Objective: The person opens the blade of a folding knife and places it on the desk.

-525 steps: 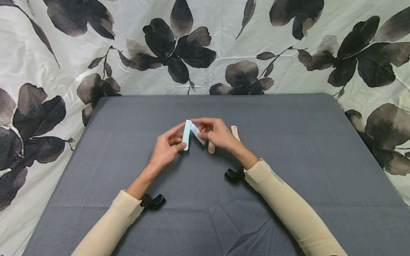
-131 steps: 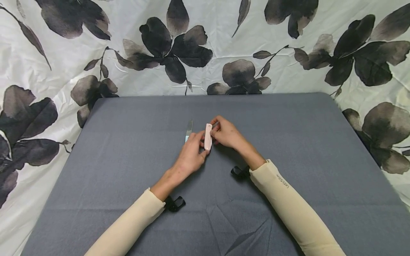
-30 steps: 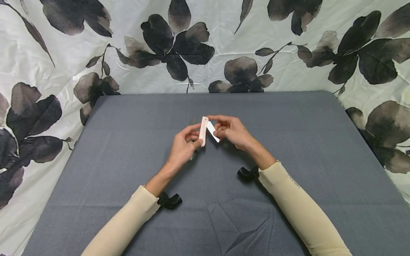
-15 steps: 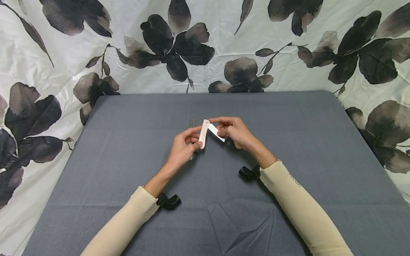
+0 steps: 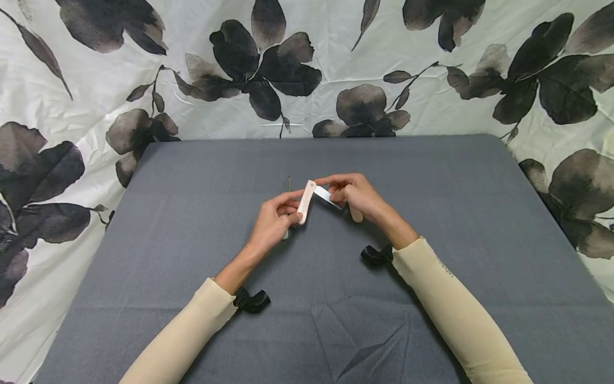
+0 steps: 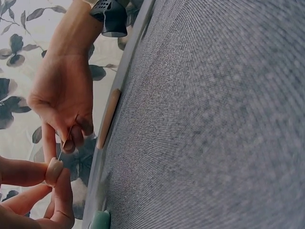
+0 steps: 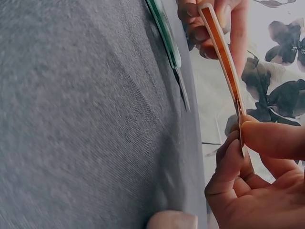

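A folding knife with a pale pink handle (image 5: 306,204) is held above the table, its blade (image 5: 328,197) swung partway out. My left hand (image 5: 271,223) grips the handle between thumb and fingers. With thumb and fingers my right hand (image 5: 361,198) pinches the blade, index finger reaching to the pivot. In the right wrist view the handle's orange-looking inner slot (image 7: 221,50) shows. Partly hidden behind my left hand, a mint-green folding knife (image 7: 164,33) lies on the cloth with its blade out. A beige handle-like piece (image 5: 356,215) lies under my right hand, mostly covered.
A grey cloth (image 5: 316,341) with creases near the front covers the table. Behind it hangs a white floral sheet (image 5: 192,117). Black wrist cameras (image 5: 252,301) stick out from both wrists, low over the cloth.
Over the last second the pink knife's blade has swung wider from its handle as my right hand moved rightward. Earlier my hands held the mint knife, which now lies on the cloth, unfolded.
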Demonstrator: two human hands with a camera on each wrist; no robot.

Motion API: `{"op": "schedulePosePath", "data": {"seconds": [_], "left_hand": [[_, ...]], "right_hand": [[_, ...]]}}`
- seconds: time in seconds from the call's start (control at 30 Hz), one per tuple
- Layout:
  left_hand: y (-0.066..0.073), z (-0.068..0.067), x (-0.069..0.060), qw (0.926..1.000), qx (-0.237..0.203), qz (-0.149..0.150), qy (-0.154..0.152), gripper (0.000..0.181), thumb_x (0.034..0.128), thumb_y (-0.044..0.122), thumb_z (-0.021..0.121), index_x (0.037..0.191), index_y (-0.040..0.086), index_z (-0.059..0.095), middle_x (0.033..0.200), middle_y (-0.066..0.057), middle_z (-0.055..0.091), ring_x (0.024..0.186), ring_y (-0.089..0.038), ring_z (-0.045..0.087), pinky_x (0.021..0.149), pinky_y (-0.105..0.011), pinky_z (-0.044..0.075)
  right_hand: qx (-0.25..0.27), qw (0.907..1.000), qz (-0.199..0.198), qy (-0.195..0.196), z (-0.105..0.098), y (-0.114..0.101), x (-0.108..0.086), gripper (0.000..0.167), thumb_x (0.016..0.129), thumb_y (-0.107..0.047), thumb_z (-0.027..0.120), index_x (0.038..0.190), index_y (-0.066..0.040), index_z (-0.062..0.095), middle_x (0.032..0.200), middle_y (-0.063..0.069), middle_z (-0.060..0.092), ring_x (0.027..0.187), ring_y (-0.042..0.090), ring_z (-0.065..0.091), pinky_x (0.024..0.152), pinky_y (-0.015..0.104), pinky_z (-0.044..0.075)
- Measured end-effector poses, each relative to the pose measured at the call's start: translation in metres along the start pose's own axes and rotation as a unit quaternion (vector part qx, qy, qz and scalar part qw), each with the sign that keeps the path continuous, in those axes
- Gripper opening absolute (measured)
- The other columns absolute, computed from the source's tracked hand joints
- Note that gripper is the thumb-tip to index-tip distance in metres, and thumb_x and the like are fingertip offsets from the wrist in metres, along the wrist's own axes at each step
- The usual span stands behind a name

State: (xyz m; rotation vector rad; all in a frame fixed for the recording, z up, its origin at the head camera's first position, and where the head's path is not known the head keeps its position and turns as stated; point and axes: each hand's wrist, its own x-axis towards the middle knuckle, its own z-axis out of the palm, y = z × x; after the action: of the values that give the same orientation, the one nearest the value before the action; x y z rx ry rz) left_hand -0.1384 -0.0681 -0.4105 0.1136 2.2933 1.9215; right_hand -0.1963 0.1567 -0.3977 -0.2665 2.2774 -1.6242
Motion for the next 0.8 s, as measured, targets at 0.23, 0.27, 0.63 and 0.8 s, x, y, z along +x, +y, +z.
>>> {"op": "schedulePosePath", "data": {"seconds": [0.23, 0.27, 0.63, 0.8], "left_hand": [[-0.0011, -0.0014, -0.0019, 0.9998, 0.015, -0.005, -0.009, 0.052, 0.0885, -0.005, 0.067, 0.138, 0.013, 0.068, 0.112, -0.015, 0.067, 0.091, -0.017, 0.065, 0.072, -0.024, 0.051], [-0.0013, -0.0014, -0.0022, 0.9998, 0.014, -0.006, -0.009, 0.052, 0.0886, -0.005, 0.067, 0.138, 0.012, 0.068, 0.111, -0.015, 0.067, 0.090, -0.017, 0.065, 0.072, -0.024, 0.051], [0.0001, 0.0010, -0.0009, 0.9995, -0.030, -0.010, -0.001, 0.055, 0.0901, -0.008, 0.068, 0.141, 0.012, 0.063, 0.112, -0.015, 0.065, 0.089, -0.014, 0.066, 0.074, -0.026, 0.058], [0.0001, 0.0030, -0.0008, 0.9992, -0.038, -0.010, 0.007, 0.058, 0.0891, -0.009, 0.068, 0.142, 0.013, 0.062, 0.112, -0.015, 0.065, 0.089, -0.014, 0.066, 0.075, -0.029, 0.059]], "right_hand": [[0.001, 0.9993, 0.033, -0.017, -0.0057, -0.0008, 0.0004, 0.049, 0.089, 0.003, 0.056, 0.130, -0.015, 0.074, 0.095, 0.007, 0.061, 0.072, 0.023, 0.049, 0.066, 0.035, 0.043], [0.001, 0.9992, 0.036, -0.018, -0.0057, -0.0006, 0.0008, 0.048, 0.090, 0.003, 0.056, 0.130, -0.016, 0.074, 0.096, 0.007, 0.061, 0.072, 0.023, 0.049, 0.066, 0.034, 0.043], [-0.011, 0.9998, 0.010, 0.015, -0.0022, 0.0011, 0.0022, 0.036, 0.098, -0.005, 0.059, 0.129, -0.015, 0.074, 0.104, 0.006, 0.066, 0.085, 0.029, 0.056, 0.073, 0.038, 0.051], [-0.008, 0.9995, 0.000, 0.032, -0.0022, 0.0025, 0.0005, 0.028, 0.102, -0.011, 0.063, 0.128, -0.012, 0.073, 0.111, 0.012, 0.070, 0.094, 0.033, 0.062, 0.077, 0.037, 0.054]]}}
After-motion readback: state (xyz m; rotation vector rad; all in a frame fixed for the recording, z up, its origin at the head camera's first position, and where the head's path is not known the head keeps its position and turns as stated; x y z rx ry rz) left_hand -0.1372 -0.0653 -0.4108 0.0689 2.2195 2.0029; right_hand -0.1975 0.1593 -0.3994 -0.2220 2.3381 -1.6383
